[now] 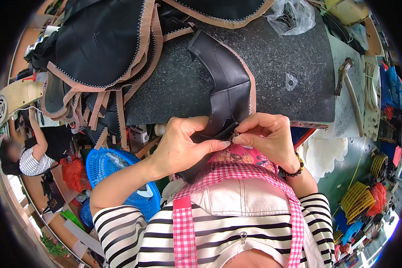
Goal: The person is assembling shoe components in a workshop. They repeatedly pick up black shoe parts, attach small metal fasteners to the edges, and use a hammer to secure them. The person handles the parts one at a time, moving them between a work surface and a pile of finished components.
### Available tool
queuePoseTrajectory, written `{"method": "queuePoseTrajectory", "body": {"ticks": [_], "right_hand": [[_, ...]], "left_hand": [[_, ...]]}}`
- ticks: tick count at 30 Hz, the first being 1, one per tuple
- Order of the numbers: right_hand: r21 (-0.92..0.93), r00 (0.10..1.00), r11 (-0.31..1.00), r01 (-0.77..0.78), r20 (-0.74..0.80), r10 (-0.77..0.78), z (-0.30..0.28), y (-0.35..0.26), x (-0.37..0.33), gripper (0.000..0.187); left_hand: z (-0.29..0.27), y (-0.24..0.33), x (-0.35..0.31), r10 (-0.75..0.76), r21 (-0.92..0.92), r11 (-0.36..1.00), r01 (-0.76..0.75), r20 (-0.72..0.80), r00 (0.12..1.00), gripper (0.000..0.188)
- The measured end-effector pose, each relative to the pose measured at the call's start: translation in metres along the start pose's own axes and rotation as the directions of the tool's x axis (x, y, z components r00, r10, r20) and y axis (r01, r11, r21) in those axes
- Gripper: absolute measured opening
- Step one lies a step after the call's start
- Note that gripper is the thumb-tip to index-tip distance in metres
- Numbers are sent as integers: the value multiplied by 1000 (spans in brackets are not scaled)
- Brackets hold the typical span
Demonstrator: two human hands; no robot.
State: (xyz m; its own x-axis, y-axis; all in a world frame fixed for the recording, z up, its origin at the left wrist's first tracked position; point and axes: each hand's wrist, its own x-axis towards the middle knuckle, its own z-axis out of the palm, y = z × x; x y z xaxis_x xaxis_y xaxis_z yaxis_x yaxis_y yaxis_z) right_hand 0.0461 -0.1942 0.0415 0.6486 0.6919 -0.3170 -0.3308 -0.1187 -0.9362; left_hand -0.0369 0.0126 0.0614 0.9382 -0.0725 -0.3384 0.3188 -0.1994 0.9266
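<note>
A black leather boot upper [230, 85] with a tan lining edge lies partly on the dark slab and hangs over its near edge toward me. My left hand [181, 145] is closed on its lower part, thumb laid along the edge. Close against that thumb, my right hand [268, 129] pinches a tiny dark, metal-looking piece at the edge of the leather. The fingertips of both hands nearly meet there and partly hide the piece. Beneath my hands, the lower end of the upper droops over my pink checked apron [245, 174].
Black leather pieces with zigzag-stitched tan edges [102, 49] pile up on the slab [295, 58] at the far left. A hammer [344, 76] and a clear plastic bag [292, 18] lie at the right. A blue basket [98, 165] stands left; another person [33, 156] sits beyond.
</note>
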Motion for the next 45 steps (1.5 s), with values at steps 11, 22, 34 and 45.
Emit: {"method": "queuePoseTrajectory", "body": {"ticks": [11, 22, 34, 45], "right_hand": [[-42, 998, 997, 58, -7, -59, 14, -1, -33, 12], [18, 971, 971, 238, -29, -238, 20, 5, -56, 14], [145, 972, 961, 237, -40, -233, 20, 5, -64, 11], [-195, 968, 949, 249, 29, -248, 2, -7, -55, 14]], "left_hand": [[17, 3, -21, 251, 182, 950, -254, 37, 967, 16], [27, 4, -32, 336, 131, 929, -347, 99, 937, 16], [32, 8, -35, 433, 203, 874, -442, 87, 897, 20], [33, 12, -29, 402, 262, 862, -433, 165, 900, 22]]}}
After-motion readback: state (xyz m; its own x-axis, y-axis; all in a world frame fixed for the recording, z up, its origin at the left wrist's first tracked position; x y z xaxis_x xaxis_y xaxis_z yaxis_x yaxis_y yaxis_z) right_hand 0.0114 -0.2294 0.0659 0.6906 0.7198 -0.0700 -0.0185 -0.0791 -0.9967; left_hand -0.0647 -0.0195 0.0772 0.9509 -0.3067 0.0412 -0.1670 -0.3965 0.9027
